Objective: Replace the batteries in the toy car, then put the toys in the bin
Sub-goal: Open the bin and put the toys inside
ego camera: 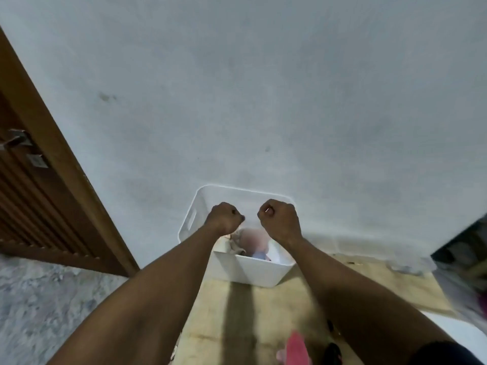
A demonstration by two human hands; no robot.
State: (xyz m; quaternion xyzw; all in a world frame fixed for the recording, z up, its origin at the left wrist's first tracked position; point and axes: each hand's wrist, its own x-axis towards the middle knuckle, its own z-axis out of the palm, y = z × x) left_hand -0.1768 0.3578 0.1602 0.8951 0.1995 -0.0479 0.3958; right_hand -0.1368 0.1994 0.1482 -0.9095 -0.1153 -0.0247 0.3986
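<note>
Both fists up over the bin [250,270] now: left hand [224,217] curled tight, nothing in it, right hand [280,219] balled too, that pale glint at the thumb probably just a nail. Toys [254,241] lie blurred just below the knuckles. Light, stiff plastic by my reckoning, so take it by the cut-out handle [191,219] left of the left hand

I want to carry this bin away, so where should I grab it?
Probably by the handle slot in its left end, hooking fingers in from the left. The bin stands close against the wall, so the back is blocked. The right hand hides the other end.
</note>
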